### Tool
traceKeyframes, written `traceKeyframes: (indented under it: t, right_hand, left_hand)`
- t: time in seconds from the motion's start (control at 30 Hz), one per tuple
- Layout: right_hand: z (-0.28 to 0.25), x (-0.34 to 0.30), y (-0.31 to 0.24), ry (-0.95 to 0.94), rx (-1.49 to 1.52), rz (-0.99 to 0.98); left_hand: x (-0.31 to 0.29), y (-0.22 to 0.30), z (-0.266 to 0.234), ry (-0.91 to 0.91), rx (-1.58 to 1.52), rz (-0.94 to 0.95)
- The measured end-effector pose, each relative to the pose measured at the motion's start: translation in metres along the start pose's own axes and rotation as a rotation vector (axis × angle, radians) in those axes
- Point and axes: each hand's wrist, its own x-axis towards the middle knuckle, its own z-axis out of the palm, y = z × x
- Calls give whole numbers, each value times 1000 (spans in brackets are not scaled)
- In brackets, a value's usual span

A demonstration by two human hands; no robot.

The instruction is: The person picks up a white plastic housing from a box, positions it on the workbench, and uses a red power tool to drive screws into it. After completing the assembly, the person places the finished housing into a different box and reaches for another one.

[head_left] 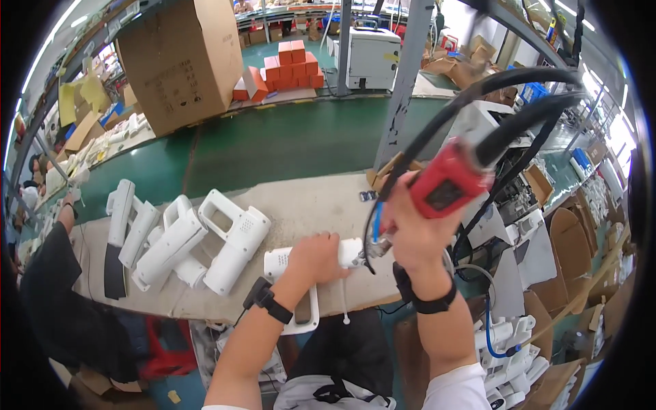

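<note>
Left hand (316,258) clamped on white housing (301,263), long axis left-right on surface (307,205). Right hand (413,232) gripping red driver (447,179), bit at housing's right end.

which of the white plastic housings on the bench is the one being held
The white housing at the near edge of the bench, pinned under the left hand. The other housings lie untouched in a cluster further left.

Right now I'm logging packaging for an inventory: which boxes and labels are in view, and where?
Large cardboard box: top left, brown, tilted.
Orange cartons: stacked behind it, top centre.
Flattened cardboard: right edge, brown.
Label: dark rectangle on the red power tool in the right hand.
</note>
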Motion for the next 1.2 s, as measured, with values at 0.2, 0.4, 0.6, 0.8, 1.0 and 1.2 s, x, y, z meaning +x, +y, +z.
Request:
traceKeyframes:
  t: [0.2, 0.4, 0.6, 0.8, 1.0, 1.2]
  right_hand:
    - [-1, -9, 0, -2, 56, 29]
    - [-1, -25, 45, -83, -76, 127]
    - [-1, -20, 37, -89, -54, 75]
    - [44, -4, -29, -119, 107, 89]
    - [71, 1, 13, -132, 109, 25]
    - [81, -4, 58, -132, 87, 107]
  left_hand:
    - [0, 0, 0, -37, 34, -6]
    - [-7, -11, 17, 147, -5, 76]
    - [-32, -51, -8, 108, 47, 58]
    - [-34, -58, 5, 40, -77, 14]
    - [-30, -57, 12, 133, -87, 27]
    - [-32, -49, 1, 40, -137, -26]
